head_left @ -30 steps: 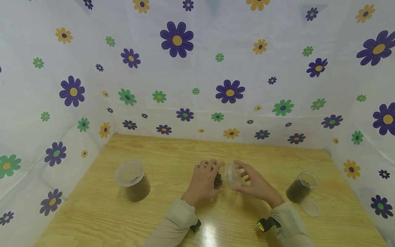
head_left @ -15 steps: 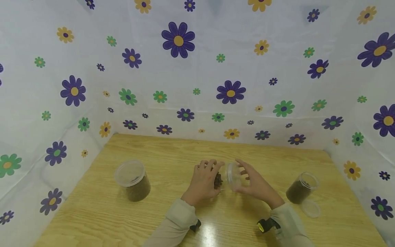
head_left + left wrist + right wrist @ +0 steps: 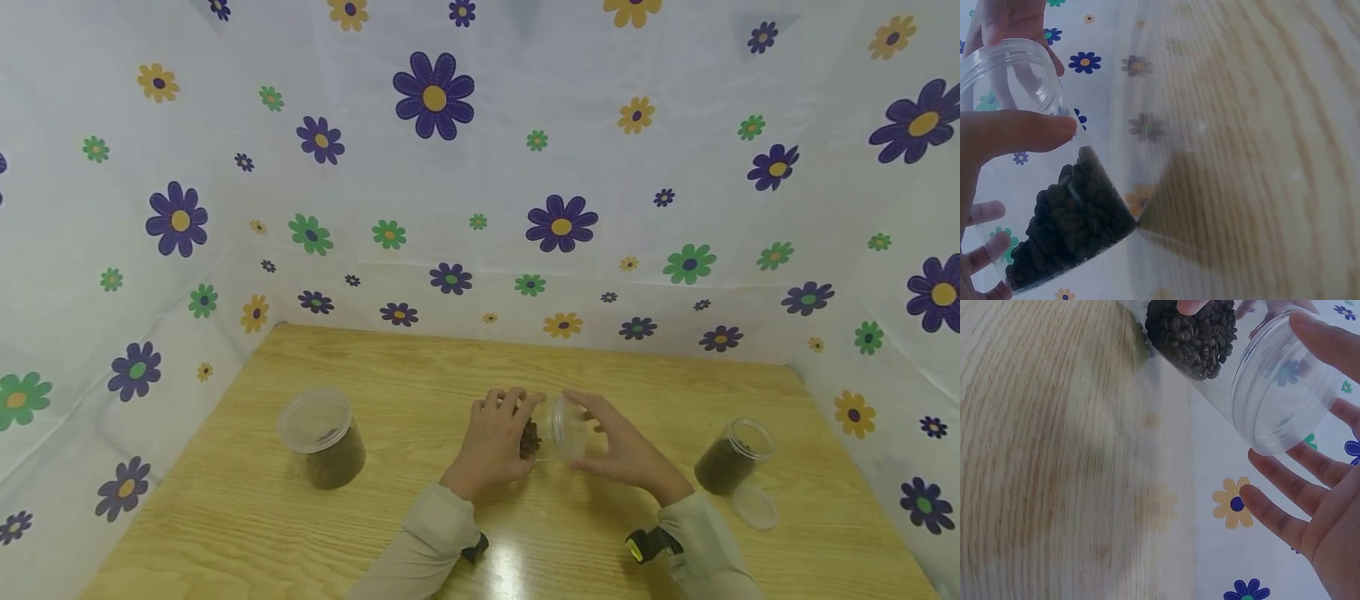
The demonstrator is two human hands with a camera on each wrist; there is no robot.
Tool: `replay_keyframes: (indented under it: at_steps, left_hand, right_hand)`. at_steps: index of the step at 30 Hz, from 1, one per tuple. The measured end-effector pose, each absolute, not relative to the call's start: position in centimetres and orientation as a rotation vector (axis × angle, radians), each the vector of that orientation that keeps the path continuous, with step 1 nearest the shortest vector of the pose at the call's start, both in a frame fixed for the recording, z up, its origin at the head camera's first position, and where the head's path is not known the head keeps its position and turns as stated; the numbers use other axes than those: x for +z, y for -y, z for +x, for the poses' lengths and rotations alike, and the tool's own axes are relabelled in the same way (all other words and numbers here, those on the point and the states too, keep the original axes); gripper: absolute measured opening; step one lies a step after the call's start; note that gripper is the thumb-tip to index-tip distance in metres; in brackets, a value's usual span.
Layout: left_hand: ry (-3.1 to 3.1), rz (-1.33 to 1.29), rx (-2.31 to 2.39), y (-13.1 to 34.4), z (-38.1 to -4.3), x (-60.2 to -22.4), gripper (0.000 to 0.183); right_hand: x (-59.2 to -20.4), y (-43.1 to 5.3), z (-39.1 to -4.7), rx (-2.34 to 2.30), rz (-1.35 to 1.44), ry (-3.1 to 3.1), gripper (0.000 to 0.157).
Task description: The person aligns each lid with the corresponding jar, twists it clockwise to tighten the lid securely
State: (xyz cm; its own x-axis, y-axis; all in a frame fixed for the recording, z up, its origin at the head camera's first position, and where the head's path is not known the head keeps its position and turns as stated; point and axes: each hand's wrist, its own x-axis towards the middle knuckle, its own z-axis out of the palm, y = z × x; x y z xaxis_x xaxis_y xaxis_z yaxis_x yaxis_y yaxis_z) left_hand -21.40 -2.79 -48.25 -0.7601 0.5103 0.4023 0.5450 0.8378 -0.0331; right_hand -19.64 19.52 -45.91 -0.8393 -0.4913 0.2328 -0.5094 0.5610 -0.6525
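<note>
Nearest me, the left hand (image 3: 491, 442) is gripping a tipped clear jar (image 3: 1244, 406), dark beans (image 3: 1191, 334) lying toward its base. The right hand (image 3: 618, 446) is spanning the jar's mouth end, fingers set wide, thumb and fingertips at its edges; how hard they're pressing, I can't tell. Working it well is calling, I'd judge, for steady bracing and no further tipping. Beyond, a clear disc (image 3: 755, 507) is lying just beside an open-looking jar (image 3: 723, 467), a lidded jar (image 3: 336, 460) is standing opposite, and flowered cloth (image 3: 480, 150) is hanging behind.

Glare on table (image 3: 420, 375); wrist views dim, hazy.
</note>
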Motion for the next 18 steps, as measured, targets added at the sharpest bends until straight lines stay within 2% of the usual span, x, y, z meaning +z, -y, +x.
replay_keyframes:
  at_steps: [11,18]
  left_hand:
    - [2.612,-0.785,-0.106,2.8,-21.41,-48.33,0.097]
    - [2.608,-0.786,-0.115,2.82,-21.4,-48.3,0.097]
  right_hand:
    - [-46.08,-19.07,-19.59,1.226,0.703,2.831,0.085]
    - [-46.11,-19.11,-19.64,1.243,0.7,2.814,0.099]
